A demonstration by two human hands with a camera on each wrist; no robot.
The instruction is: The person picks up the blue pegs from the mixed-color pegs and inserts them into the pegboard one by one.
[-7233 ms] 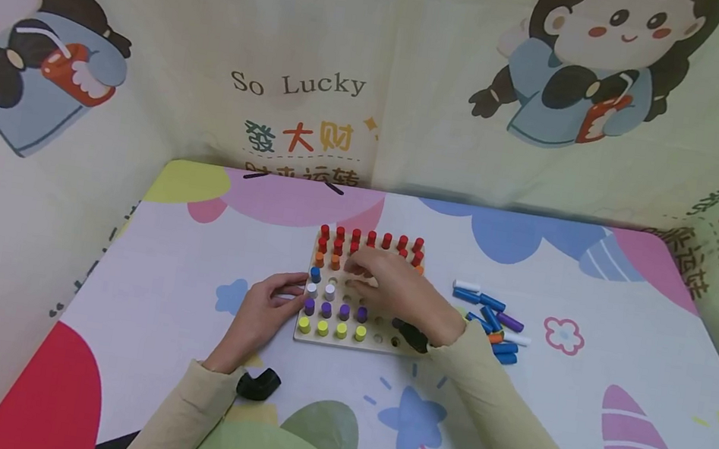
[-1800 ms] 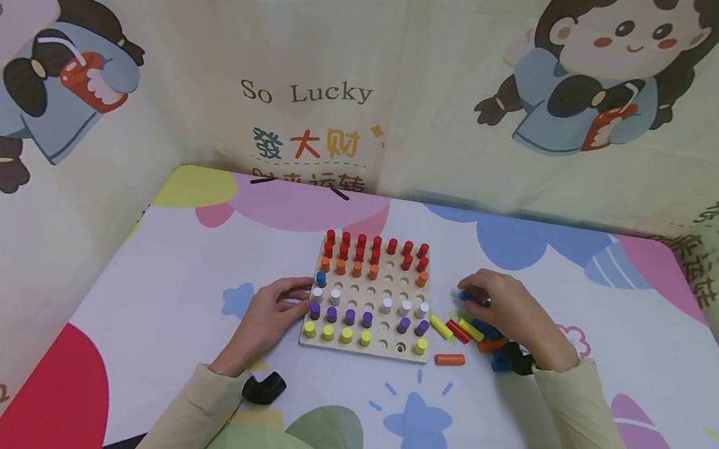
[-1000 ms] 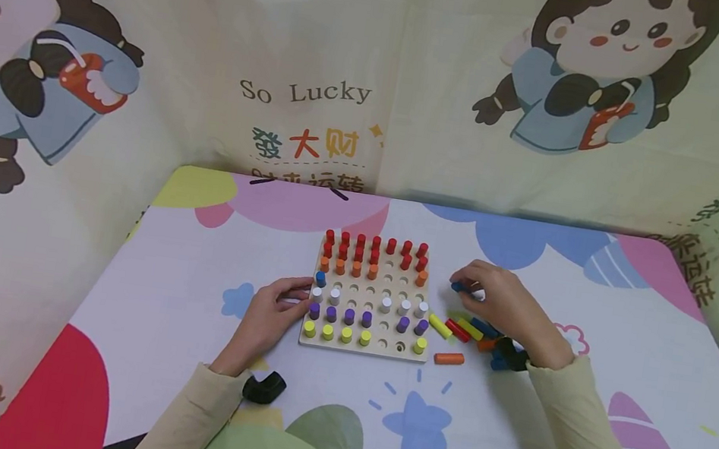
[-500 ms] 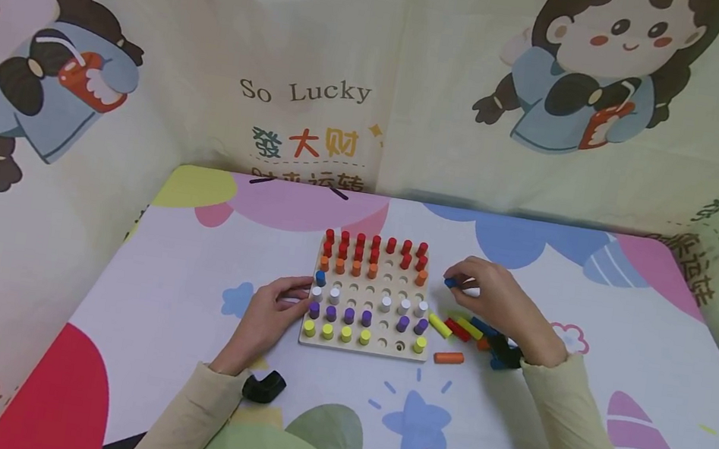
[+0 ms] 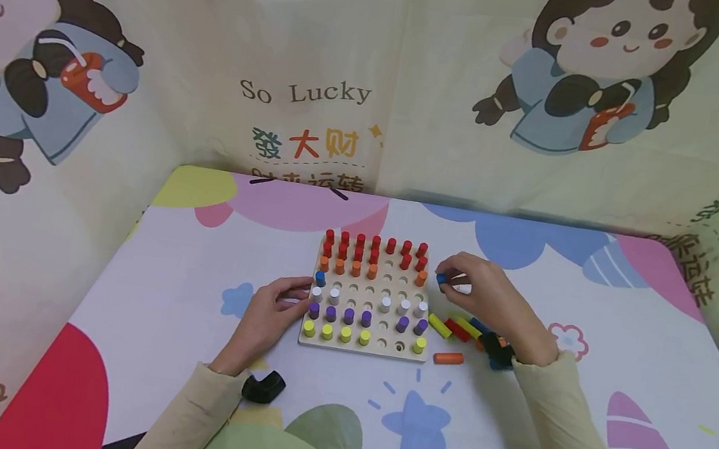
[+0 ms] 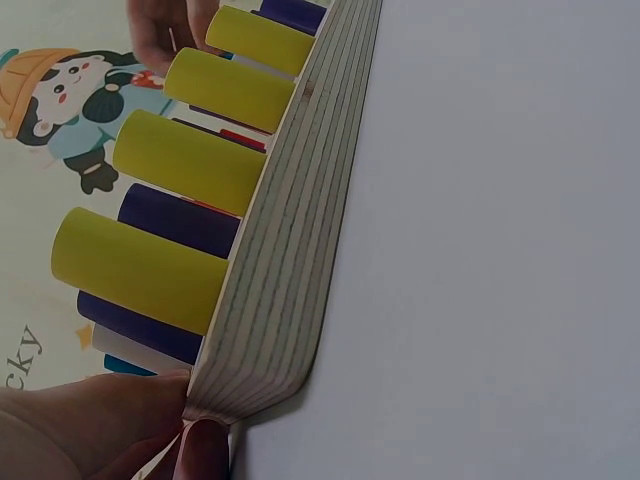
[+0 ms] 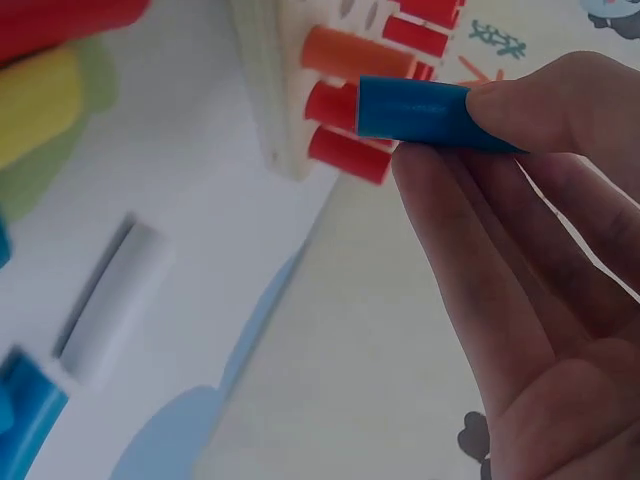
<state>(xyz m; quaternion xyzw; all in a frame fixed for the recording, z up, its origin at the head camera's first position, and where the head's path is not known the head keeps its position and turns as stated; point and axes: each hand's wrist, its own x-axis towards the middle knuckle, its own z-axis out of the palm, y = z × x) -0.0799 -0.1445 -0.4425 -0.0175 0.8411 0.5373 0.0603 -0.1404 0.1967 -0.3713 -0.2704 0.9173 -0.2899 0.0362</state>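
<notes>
The right hand (image 5: 490, 297) pinches a blue peg (image 7: 412, 109) between thumb and fingertips just right of the pegboard's (image 5: 380, 282) far half, while the left hand (image 5: 263, 318), thumb and finger at the corner, grips the pegboard's left edge.

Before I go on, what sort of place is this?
Probably a small screened-off tabletop workspace: cartoon-printed sheeting hangs behind and on both sides of a colourfully patterned tabletop, which bears a wooden pegboard.
</notes>
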